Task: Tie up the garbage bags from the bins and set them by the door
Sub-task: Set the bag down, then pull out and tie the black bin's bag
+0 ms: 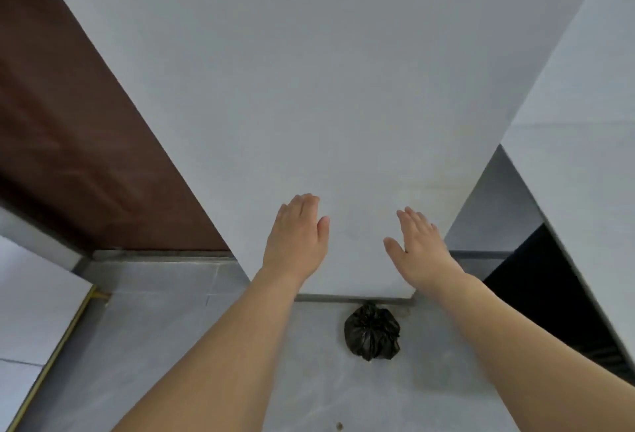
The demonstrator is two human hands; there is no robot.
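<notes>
One black garbage bag [372, 332], its neck gathered and tied, sits on the grey floor [178, 328] against the foot of a white wall [309, 88]. Both hands are raised before that wall, empty, fingers spread flat: the left hand [297, 242] above the bag's left, the right hand [419, 247] above its right, neither touching the bag. A brown door [79, 143] stands to the left, cut off by the frame edge. A dark opening [536, 294] at right shows nothing clearly.
</notes>
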